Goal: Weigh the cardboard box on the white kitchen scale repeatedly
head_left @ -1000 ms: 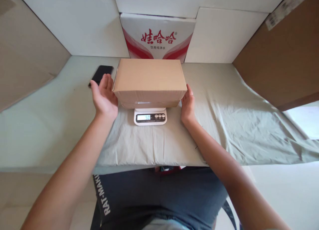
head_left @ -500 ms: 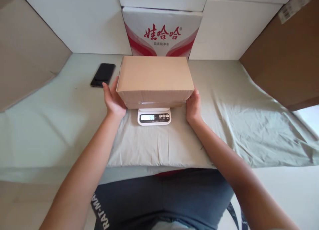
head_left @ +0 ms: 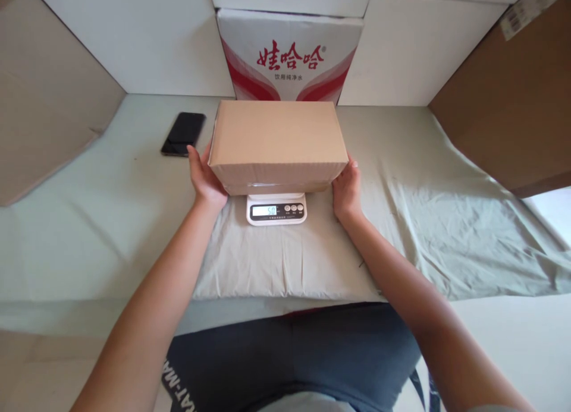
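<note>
Brown cardboard box [head_left: 277, 140] sits on a small white scale [head_left: 276, 209], and it covers most of the scale's top. The display of the scale shows 50. The left hand [head_left: 204, 179] presses flat against the left end of the box and the right hand [head_left: 347, 188] against the right end, so both hands grip the box between them. The scale stands on a grey-green cloth [head_left: 401, 222] spread over the counter [head_left: 66, 222]. A black phone [head_left: 183, 134] lies on the counter, to the left of the box. Behind the box stands a white carton with red print [head_left: 289, 55].
</note>
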Demonstrator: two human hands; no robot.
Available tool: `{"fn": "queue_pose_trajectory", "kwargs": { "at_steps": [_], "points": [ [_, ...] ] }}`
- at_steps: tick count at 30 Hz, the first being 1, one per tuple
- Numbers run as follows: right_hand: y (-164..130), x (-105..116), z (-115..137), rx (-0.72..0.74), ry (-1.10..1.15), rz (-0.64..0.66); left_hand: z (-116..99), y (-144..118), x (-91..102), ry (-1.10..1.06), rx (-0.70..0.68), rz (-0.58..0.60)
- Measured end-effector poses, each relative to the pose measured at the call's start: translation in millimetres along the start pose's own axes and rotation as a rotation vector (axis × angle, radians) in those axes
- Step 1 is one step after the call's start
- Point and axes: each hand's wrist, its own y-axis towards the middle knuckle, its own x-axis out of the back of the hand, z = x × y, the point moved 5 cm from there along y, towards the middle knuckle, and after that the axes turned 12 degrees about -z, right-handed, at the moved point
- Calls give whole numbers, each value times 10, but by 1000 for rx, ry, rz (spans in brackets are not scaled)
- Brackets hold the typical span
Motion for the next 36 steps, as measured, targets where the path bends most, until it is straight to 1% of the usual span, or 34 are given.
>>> {"fn": "queue_pose_trajectory", "kwargs": {
  "at_steps": [7,12,16,21,25,28,30,32,34,36],
  "points": [
    [28,43,20,-21,6,-4,-87,-80,-74,-97,-16,2],
    [33,26,30,-16,7,18,-93,-30,34,-113,-43,-13],
    [3,-16,45,-7,6,40,-70,7,97,-129,-92,26],
    [10,-35,47,9,-6,45,-65,-3,60,-118,-134,35],
    [-16,-41,102,14,-3,43,-107,-52,21,-2,-208,21],
    [-85,-64,232,76,-33,75,-166,-128,-5,81,-320,-23],
    [-145,-81,335,138,-60,97,-207,-186,-10,116,-407,-100],
    [-203,-96,409,171,-70,110,-234,-233,-9,142,-465,-184],
    [-250,-114,434,165,-76,125,-239,-255,-11,150,-467,-223],
    [-282,-135,420,146,-87,146,-233,-257,-11,147,-436,-226]
  ]
}}
